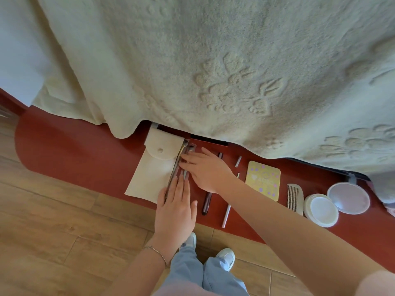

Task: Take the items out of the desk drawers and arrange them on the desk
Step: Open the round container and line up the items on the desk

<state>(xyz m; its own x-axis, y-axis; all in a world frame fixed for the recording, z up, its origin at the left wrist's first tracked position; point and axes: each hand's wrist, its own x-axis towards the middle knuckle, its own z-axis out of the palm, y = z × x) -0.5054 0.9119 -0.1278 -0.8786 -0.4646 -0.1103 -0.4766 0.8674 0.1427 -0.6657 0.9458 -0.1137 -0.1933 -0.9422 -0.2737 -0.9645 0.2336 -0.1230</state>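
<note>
A red desk surface (70,154) carries a row of items. A white snap pouch (154,167) lies at the left. Beside it lie a few thin makeup brushes (178,165). My left hand (176,208) rests flat on their near ends, fingers extended. My right hand (205,169) lies flat over their far ends, fingertips touching them. Further right lie a dark pencil (207,202), a white stick (226,216), a small grey cap (238,161), a yellow palette (263,180), a white comb (296,198) and an open round compact (321,210) with its mirror lid (348,197).
A thick cream blanket (213,60) hangs over the far side of the desk and hides most of it. Wooden floor (53,231) lies below the desk edge. My legs in light blue trousers and white shoes (226,256) stand near the edge.
</note>
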